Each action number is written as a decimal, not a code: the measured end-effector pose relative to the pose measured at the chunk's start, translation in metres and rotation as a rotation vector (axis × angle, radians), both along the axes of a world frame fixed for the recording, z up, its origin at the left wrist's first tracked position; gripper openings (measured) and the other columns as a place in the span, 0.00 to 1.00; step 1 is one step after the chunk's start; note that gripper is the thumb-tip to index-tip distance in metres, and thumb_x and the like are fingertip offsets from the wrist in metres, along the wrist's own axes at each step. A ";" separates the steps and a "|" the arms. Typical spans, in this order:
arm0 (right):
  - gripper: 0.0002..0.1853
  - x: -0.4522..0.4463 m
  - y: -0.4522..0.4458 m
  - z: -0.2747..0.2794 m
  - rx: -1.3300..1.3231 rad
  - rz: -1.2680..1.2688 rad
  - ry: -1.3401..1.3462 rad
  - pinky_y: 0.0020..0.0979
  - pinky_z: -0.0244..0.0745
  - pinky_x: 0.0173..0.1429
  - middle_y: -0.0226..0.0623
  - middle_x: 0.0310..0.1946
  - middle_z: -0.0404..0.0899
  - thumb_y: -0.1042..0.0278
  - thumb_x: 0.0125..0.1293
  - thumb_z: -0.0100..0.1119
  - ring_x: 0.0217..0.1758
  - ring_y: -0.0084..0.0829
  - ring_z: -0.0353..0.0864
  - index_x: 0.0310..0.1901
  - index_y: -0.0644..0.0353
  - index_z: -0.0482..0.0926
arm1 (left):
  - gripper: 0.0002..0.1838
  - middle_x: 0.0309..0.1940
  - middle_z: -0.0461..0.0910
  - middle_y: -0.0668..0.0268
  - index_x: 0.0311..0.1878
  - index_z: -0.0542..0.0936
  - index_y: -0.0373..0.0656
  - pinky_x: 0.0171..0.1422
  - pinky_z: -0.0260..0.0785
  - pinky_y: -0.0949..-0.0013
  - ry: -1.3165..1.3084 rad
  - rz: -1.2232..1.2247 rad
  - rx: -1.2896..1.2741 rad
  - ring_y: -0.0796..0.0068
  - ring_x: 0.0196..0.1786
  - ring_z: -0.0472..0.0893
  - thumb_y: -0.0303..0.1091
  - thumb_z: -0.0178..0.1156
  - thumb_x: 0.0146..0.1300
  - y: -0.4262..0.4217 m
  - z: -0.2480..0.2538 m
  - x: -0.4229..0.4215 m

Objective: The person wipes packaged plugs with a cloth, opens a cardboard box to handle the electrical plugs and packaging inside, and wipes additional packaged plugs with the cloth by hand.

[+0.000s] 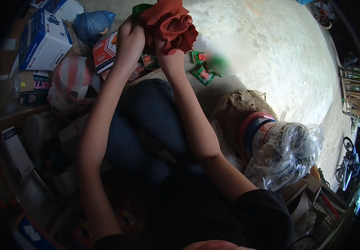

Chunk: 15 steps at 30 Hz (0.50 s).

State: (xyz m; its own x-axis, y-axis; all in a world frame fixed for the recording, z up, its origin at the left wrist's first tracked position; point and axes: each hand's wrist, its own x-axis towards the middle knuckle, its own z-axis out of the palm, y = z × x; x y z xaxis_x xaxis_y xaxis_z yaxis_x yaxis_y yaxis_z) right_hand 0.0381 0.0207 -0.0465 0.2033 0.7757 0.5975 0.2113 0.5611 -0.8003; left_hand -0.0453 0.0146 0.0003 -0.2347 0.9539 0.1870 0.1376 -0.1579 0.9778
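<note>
**A:** ok so what are those two hands up to?

**B:** they've got a ruffled rusty-red bundle (176, 25) of thin soft stuff, bunched up kinda like a rose. can't tell if it's cloth or rubber tbh. it's up in the air at the top of the view, past the dark blue jeans (151, 100).

**A:** both hands on it?

**B:** left hand (132, 32) looks closed on its left edge, back of the hand toward us. right hand (170, 58) is up against the underside, but red folds cover the fingers, so no clue how tight that grip is. there's also a dark green piece (140, 9) right by the left hand, mostly hidden.

**A:** anything on the floor?

**B:** yeah, on the pale concrete floor (288, 46) there's a shiny green-and-red packet (203, 74) just beyond the right forearm, and another one near it.

**A:** and the pile on the left?

**B:** white-and-blue cardboard water pump box (47, 41), knotted blue plastic bag (93, 26), red-and-white striped plastic bag (72, 77), plus an orange-red and white box (105, 52) right beside the left forearm. other side has a crumpled brown paper sack (244, 102) next to a bulky roll in clear plastic (288, 143).
</note>
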 end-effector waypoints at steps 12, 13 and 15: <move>0.15 0.020 0.006 0.017 -0.610 0.468 1.165 0.26 0.68 0.43 0.29 0.37 0.73 0.55 0.64 0.38 0.39 0.24 0.72 0.42 0.56 0.70 | 0.21 0.29 0.75 0.54 0.36 0.72 0.34 0.41 0.64 0.64 0.189 0.061 -0.141 0.58 0.32 0.73 0.46 0.40 0.63 0.003 -0.019 0.012; 0.17 0.021 0.004 0.023 -0.527 0.580 1.165 0.28 0.69 0.45 0.30 0.38 0.72 0.51 0.64 0.36 0.40 0.26 0.72 0.42 0.55 0.69 | 0.23 0.30 0.76 0.59 0.37 0.73 0.35 0.41 0.65 0.68 0.041 0.055 -0.108 0.68 0.34 0.75 0.49 0.40 0.64 0.000 -0.013 0.018; 0.20 0.040 0.015 0.002 -0.598 0.969 1.338 0.26 0.68 0.35 0.29 0.26 0.71 0.46 0.62 0.35 0.29 0.24 0.71 0.36 0.54 0.69 | 0.22 0.34 0.75 0.62 0.41 0.73 0.38 0.43 0.65 0.71 -0.171 -0.005 -0.276 0.74 0.37 0.74 0.50 0.42 0.63 0.001 -0.001 0.011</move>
State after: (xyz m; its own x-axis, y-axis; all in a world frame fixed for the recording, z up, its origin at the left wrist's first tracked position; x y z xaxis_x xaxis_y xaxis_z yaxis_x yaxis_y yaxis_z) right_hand 0.0782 0.0360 -0.0449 -0.3539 0.9346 0.0345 -0.9075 -0.3343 -0.2542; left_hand -0.0346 0.0155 -0.0008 -0.2354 0.9644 -0.1208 -0.0324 0.1164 0.9927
